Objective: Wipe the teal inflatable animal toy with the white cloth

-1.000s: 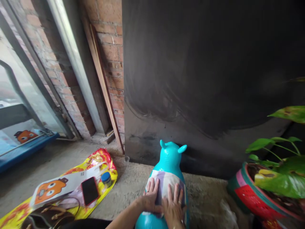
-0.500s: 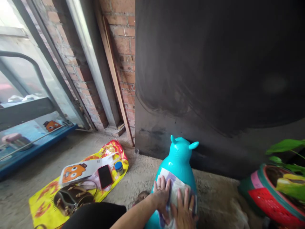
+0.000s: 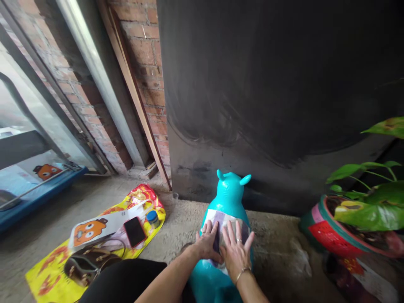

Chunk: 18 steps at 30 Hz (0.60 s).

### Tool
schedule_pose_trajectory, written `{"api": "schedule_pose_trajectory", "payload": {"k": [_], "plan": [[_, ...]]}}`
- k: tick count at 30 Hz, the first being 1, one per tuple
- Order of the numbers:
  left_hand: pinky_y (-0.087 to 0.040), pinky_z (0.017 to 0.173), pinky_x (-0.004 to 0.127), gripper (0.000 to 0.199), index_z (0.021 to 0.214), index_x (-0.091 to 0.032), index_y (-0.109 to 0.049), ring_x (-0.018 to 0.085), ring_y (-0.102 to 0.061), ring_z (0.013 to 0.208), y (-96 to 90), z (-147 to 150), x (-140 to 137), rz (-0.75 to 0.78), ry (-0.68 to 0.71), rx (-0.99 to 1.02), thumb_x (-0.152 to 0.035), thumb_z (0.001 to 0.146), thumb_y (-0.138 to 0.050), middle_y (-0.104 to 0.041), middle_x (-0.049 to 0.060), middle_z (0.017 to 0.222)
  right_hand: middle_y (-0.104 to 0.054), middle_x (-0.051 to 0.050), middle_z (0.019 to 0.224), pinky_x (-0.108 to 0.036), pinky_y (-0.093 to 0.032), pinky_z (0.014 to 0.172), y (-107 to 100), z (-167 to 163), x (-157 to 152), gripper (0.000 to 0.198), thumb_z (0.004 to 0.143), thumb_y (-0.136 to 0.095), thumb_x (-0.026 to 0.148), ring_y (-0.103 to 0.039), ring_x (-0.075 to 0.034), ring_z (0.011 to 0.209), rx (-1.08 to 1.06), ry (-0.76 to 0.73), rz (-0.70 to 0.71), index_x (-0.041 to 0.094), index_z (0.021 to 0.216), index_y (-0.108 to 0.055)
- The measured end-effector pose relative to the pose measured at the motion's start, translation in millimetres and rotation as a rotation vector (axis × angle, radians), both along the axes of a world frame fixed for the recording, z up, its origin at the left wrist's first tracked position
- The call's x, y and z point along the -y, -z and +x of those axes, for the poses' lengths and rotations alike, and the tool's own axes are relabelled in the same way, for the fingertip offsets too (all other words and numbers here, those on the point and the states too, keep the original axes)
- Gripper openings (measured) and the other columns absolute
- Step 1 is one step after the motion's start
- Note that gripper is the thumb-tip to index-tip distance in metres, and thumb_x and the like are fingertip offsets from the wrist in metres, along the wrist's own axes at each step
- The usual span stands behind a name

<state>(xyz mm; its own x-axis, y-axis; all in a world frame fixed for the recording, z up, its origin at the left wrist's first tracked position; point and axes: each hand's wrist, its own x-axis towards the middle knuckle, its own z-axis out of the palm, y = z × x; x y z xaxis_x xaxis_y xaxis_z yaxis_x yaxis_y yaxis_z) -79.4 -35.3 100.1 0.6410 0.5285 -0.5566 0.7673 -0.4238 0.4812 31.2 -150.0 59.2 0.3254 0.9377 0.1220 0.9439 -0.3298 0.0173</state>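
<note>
The left hand (image 3: 207, 241) and right hand (image 3: 235, 251) splay flat on a cloth (image 3: 220, 216) over the turquoise toy (image 3: 229, 193), twelve o'clock of a person's black-clad knee (image 3: 126, 280).

Beneath the left hand (image 3: 206, 243) and right hand (image 3: 234, 252), a matt, soft-looking cloth (image 3: 220, 217) covers the smooth, glossy skin of an animal toy (image 3: 229, 192), plastic or rubber by its look. Beyond both hands comes a matt, smeared board (image 3: 268, 84), with a rough brick wall (image 3: 150, 54), bare wooden plank (image 3: 150, 132) and dull metal beam (image 3: 102, 80) to their left. Nearer on that side, shiny plastic sheeting (image 3: 39, 275) lies on rough, concrete-looking floor (image 3: 183, 216); rightward, leaves (image 3: 369, 214) gleam
</note>
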Motion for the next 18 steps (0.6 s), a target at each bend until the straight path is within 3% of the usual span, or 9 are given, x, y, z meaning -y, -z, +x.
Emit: {"api": "schedule_pose_trajectory", "payload": {"k": [4,7,9,11,14,18], "plan": [[-0.015,0.115,0.066,0.126,0.152,-0.030,-0.007,0.032,-0.002,0.149,1.2,-16,11,-0.003,-0.086,0.061,-0.047,0.048,-0.078,0.001,0.010,0.163,-0.006,0.005,0.159,-0.077,0.013,0.107,-34,5,14,0.057,0.096,-0.034,0.035,0.013,-0.027,0.148,0.050,-0.205,0.056,0.033,0.149,-0.017],[-0.017,0.117,0.062,0.125,0.152,-0.026,-0.010,0.033,-0.004,0.149,-0.6,-19,15,0.007,-0.100,0.073,-0.044,0.049,-0.078,-0.002,0.011,0.163,-0.005,0.006,0.159,-0.076,0.011,0.108,-63,8,23,0.060,0.094,-0.035,0.027,0.010,-0.027,0.148,0.073,-0.199,0.075,0.035,0.150,-0.014],[-0.017,0.119,0.059,0.125,0.152,-0.023,-0.013,0.034,-0.005,0.149,-2.5,-17,17,0.022,-0.105,0.087,-0.042,0.048,-0.078,-0.004,0.014,0.162,-0.005,0.006,0.159,-0.075,0.003,0.111,-69,10,26,0.060,0.094,-0.036,0.029,0.004,-0.029,0.149,0.043,-0.155,0.062,0.036,0.149,-0.014],[-0.015,0.120,0.056,0.124,0.152,-0.020,-0.016,0.034,-0.005,0.149,-3.4,-15,19,0.045,-0.109,0.102,-0.041,0.047,-0.078,-0.007,0.015,0.162,-0.006,0.005,0.159,-0.071,-0.013,0.114,-58,12,26,0.057,0.095,-0.035,0.035,-0.004,-0.030,0.149,-0.020,-0.057,0.040,0.035,0.149,-0.018],[-0.013,0.123,0.048,0.123,0.151,-0.019,-0.017,0.031,-0.002,0.150,0.1,-14,21,0.074,-0.104,0.124,-0.041,0.047,-0.079,-0.006,0.014,0.162,-0.016,-0.001,0.158,-0.058,-0.037,0.109,-12,5,29,0.053,0.097,-0.031,0.040,-0.018,-0.031,0.146,-0.105,0.082,0.027,0.027,0.148,-0.028],[-0.013,0.122,0.039,0.139,0.152,-0.013,-0.013,0.032,0.001,0.148,14.4,-19,19,-0.002,0.009,0.148,-0.055,0.038,-0.083,0.001,0.018,0.161,-0.038,-0.010,0.149,-0.053,-0.046,0.101,55,-19,42,0.053,0.093,-0.040,0.047,-0.036,-0.036,0.138,-0.039,0.143,0.121,0.022,0.138,-0.047]]}}
